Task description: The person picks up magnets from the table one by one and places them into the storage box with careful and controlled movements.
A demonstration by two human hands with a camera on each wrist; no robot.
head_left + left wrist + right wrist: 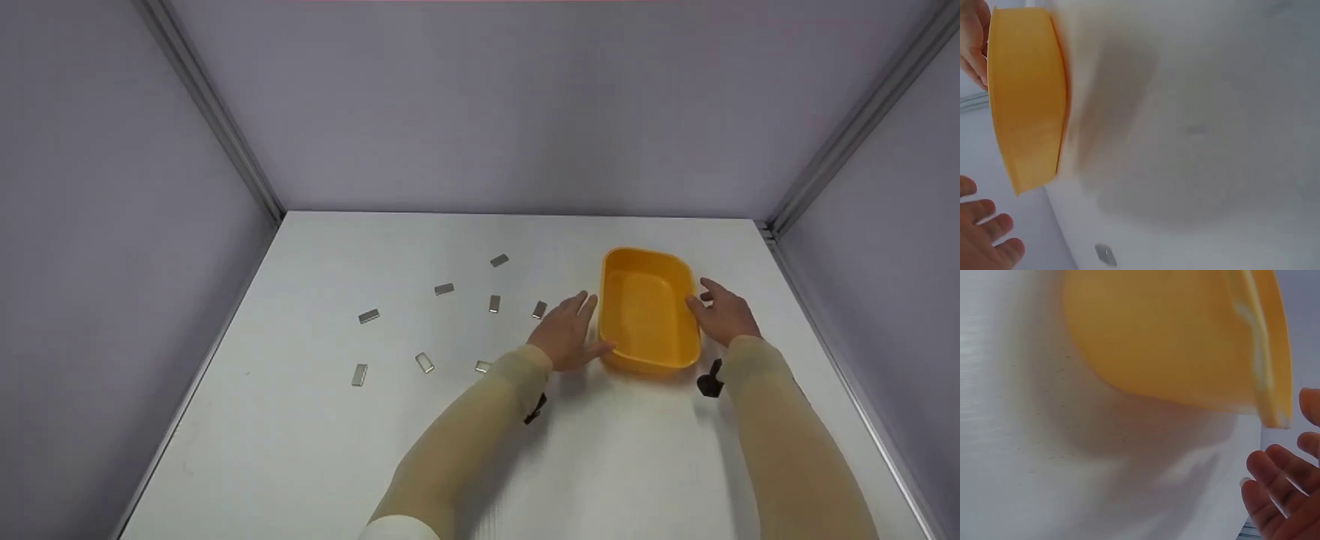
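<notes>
The orange tub (646, 309) sat empty between the open left hand (568, 332) and open right hand (721, 313), its contact with them unclear.

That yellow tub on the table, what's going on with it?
A person has both hands at the orange-yellow tub on the white table. The left hand is at its left side and the right hand at its right, fingers fairly straight and no firm grip showing. The tub looks empty. Small silvery metal blocks lie scattered on the table to the left of it, none being touched.
</notes>
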